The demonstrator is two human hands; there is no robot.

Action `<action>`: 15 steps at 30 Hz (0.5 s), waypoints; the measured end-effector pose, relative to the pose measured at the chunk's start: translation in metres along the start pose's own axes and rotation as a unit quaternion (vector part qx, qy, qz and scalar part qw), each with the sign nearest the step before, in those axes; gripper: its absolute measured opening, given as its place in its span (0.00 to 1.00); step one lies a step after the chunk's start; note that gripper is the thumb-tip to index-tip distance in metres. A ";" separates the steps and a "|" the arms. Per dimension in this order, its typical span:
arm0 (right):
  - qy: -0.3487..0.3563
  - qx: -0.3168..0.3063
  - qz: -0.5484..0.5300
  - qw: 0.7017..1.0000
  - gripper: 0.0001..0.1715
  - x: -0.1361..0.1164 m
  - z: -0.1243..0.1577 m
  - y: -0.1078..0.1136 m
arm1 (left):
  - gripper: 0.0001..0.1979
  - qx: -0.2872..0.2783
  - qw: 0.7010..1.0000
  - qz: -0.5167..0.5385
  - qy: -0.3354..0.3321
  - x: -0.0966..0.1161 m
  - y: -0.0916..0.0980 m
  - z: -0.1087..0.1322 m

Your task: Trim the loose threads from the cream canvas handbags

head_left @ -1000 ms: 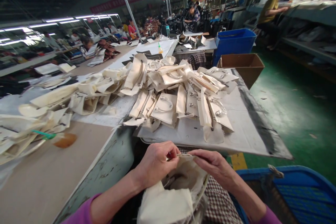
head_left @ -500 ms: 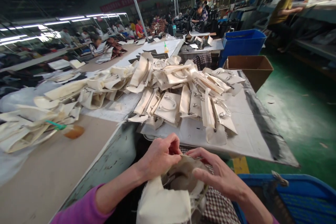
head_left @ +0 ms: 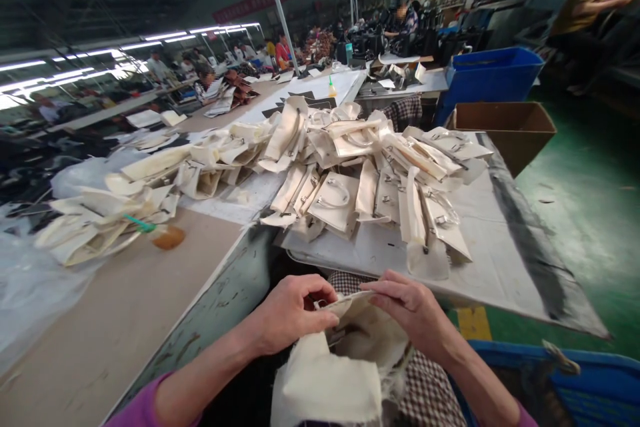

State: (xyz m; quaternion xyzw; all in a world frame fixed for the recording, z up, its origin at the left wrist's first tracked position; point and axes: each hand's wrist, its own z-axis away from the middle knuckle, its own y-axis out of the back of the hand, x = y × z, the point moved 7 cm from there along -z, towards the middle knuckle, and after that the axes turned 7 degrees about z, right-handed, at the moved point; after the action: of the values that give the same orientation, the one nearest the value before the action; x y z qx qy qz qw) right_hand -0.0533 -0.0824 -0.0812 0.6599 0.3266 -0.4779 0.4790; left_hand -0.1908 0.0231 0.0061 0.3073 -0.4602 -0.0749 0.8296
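Note:
An unfinished cream handbag rests in my lap, its opening turned up towards me and its cut edges frayed. My left hand pinches the far left part of the rim between thumb and curled fingers. On the right side of that rim, my right hand grips the edge, thumb inside and fingers over the outside. Inside the bag is shadowed, so its contents are hard to make out. Beyond my hands lies a heap of similar cream bag pieces with handles and metal fittings.
The heap covers much of the white-topped table. At left, a bottle of amber liquid with a green nozzle lies beside more cream pieces. A blue bin and a cardboard box stand behind; a blue crate sits low right.
My right hand has gone from spread fingers beside the opening to gripping the rim. My left hand stays at the edge. The view has swung slightly left.

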 end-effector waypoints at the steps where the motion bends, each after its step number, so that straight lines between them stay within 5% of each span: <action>1: 0.002 -0.009 -0.003 1.000 0.15 0.001 -0.001 -0.001 | 0.07 0.007 1.000 -0.006 -0.019 -0.001 0.001 0.000; 8: 0.023 -0.059 -0.005 0.998 0.19 0.009 -0.006 0.003 | 0.16 -0.007 0.991 -0.025 -0.134 -0.003 -0.007 -0.001; 15: 0.034 -0.104 -0.023 0.994 0.18 0.008 -0.010 0.009 | 0.11 -0.049 0.988 0.104 -0.107 -0.019 -0.006 -0.023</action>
State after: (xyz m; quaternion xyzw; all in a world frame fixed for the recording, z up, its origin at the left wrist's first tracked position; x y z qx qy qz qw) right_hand -0.0395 -0.0763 -0.0849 0.6149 0.4057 -0.4295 0.5224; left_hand -0.1815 0.0361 -0.0200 0.2068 -0.5718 -0.0432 0.7927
